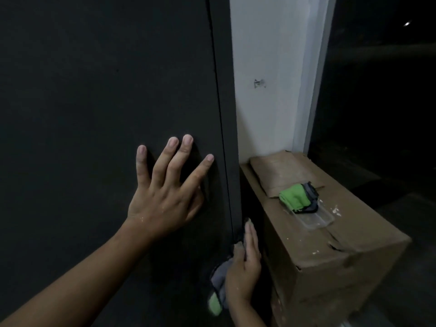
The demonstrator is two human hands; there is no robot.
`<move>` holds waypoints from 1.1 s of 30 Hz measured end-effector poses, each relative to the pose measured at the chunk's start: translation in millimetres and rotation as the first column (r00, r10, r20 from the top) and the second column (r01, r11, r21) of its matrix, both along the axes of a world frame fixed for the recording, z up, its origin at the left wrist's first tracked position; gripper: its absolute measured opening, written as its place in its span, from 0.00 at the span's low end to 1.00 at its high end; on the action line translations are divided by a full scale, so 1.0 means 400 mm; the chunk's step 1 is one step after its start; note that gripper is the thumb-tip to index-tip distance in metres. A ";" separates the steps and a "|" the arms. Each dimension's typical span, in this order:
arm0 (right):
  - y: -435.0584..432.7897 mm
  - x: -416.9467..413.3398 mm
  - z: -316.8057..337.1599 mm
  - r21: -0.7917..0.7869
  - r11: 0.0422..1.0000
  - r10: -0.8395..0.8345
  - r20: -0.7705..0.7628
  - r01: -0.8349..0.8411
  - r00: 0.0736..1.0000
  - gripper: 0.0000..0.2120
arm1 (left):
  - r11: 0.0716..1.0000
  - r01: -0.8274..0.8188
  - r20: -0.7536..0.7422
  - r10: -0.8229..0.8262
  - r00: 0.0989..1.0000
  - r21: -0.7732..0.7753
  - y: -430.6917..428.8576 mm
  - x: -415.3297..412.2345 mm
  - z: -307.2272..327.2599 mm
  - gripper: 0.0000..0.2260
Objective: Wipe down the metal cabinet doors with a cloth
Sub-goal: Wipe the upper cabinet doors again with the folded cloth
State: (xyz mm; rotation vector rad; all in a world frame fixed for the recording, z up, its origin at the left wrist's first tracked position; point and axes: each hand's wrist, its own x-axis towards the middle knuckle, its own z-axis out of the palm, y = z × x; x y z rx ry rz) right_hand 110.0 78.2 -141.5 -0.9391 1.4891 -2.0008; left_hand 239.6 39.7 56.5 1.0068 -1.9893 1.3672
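Observation:
The dark metal cabinet door (94, 90) fills the left and middle of the head view. My left hand (165, 192) lies flat on it with the fingers spread. Lower right, my right hand (245, 267) presses a grey and green cloth (219, 286) against the door's right edge, fingers straight and pointing up. Most of the cloth is hidden under that hand; a grey fold and a green corner stick out below.
A cardboard box (330, 260) stands on the floor right of the cabinet, against a white wall (266, 67). On the box lie a clear plastic tray (316, 220) and a second green and grey cloth (298, 197). Far right is dark.

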 end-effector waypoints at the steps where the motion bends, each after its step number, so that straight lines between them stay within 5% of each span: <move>1: 0.009 0.016 0.017 -0.063 0.998 -0.028 -0.088 0.023 0.996 0.23 | 1.000 0.011 0.016 -0.011 1.000 0.010 0.001 -0.001 -0.002 0.27; 6: 0.009 0.086 0.003 -0.035 0.996 -0.085 -0.422 0.077 0.903 0.23 | 0.994 0.063 0.013 -0.064 0.998 0.093 0.012 -0.003 -0.008 0.26; 9: 0.031 0.115 -0.061 0.165 0.982 -0.001 -0.492 0.094 0.871 0.23 | 0.984 0.098 0.045 -0.106 0.993 0.149 0.015 0.006 -0.008 0.26; 13: 0.024 0.178 -0.150 0.180 0.956 -0.180 -0.266 0.232 0.947 0.21 | 0.967 0.131 0.221 -0.179 0.959 0.217 0.011 0.015 -0.040 0.26; 17: 0.040 0.195 -0.173 0.186 0.972 -0.159 0.063 0.145 0.985 0.23 | 0.967 0.079 0.430 -0.180 0.885 0.241 0.009 0.021 -0.108 0.28; 21: 0.021 0.214 -0.099 0.008 0.969 -0.243 -0.123 0.246 0.962 0.23 | 0.971 0.076 0.473 -0.178 0.863 0.227 0.009 0.022 -0.136 0.29; 25: -0.034 0.232 -0.140 0.031 0.914 -0.374 -0.331 0.406 0.867 0.29 | 0.974 0.060 0.525 -0.169 0.834 0.218 0.010 0.029 -0.160 0.30; 30: -0.029 0.220 -0.277 0.259 0.898 -0.355 -0.050 0.355 0.934 0.25 | 0.972 0.067 0.559 -0.184 0.808 0.223 0.002 0.039 -0.208 0.30; 33: -0.012 0.185 -0.384 0.450 0.875 -0.253 0.107 0.180 0.961 0.25 | 0.972 0.064 0.548 -0.181 0.816 0.225 0.001 0.034 -0.232 0.30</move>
